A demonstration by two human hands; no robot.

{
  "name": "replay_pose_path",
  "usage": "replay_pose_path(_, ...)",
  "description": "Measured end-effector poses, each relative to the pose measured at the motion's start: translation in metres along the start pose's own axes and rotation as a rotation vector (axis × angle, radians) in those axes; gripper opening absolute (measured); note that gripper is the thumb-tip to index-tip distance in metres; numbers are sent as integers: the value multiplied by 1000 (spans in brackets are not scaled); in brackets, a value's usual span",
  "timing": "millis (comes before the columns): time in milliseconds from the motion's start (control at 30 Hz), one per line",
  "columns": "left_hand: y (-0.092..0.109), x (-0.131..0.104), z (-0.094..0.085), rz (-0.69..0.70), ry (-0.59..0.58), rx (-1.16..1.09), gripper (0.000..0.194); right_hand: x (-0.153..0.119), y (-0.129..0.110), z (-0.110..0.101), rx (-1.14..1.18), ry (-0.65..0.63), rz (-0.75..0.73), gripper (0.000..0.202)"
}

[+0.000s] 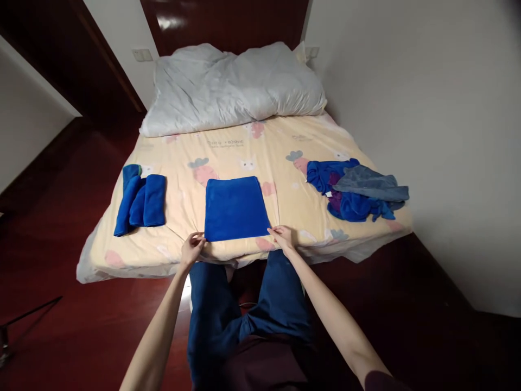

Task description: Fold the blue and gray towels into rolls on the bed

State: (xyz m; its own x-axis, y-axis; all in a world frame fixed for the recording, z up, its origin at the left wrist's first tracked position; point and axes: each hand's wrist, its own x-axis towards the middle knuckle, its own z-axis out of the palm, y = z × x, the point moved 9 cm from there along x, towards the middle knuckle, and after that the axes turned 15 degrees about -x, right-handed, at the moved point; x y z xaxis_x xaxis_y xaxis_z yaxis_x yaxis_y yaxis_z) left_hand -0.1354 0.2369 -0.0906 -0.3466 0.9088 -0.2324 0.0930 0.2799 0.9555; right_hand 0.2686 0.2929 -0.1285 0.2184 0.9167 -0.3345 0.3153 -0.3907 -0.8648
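Note:
A blue cloth lies flat and smooth as a near-square on the bed, close to its front edge. My left hand pinches the cloth's near left corner. At the near right corner, the fingers of my right hand close on the cloth's edge. Several rolled or folded blue cloths lie together on the left of the bed. On the right is a loose, crumpled pile of cloths in blue, grey-blue and purple.
The bed has a yellow patterned cover. A puffy white quilt or pillow lies along the headboard. A white wall runs along the right. Part of a dark stand shows at the lower left.

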Motion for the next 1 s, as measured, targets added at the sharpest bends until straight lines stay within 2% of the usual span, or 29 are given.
replay_pose_path(133, -4, 4, -3, -17, 87, -27, 49, 5, -1, -3, 7, 9, -3, 58)
replay_pose_path(233, -3, 5, -3, 15, 77, -47, 49, 5, 1, -8, 60, 16, 35, 58)
replay_pose_path(400, -12, -4, -12, 39, 60, -134, 63, -2, 12, -17, 75, -1, 70, 59)
replay_pose_path(567, -19, -23, -13, 4, -32, -173, 67, -16, 16, -25, 39, -64, 31, 59)
replay_pose_path(800, -21, -44, -12, -63, -126, -83, 50, -31, 16, -26, -82, -237, -18, 56)
replay_pose_path(900, -21, -42, -6, -143, -242, -83, 49, -23, 11, -23, -141, -305, 13, 53)
replay_pose_path(1000, -16, -24, 2, -211, -292, -126, 63, -1, -4, -19, -162, -309, 15, 52)
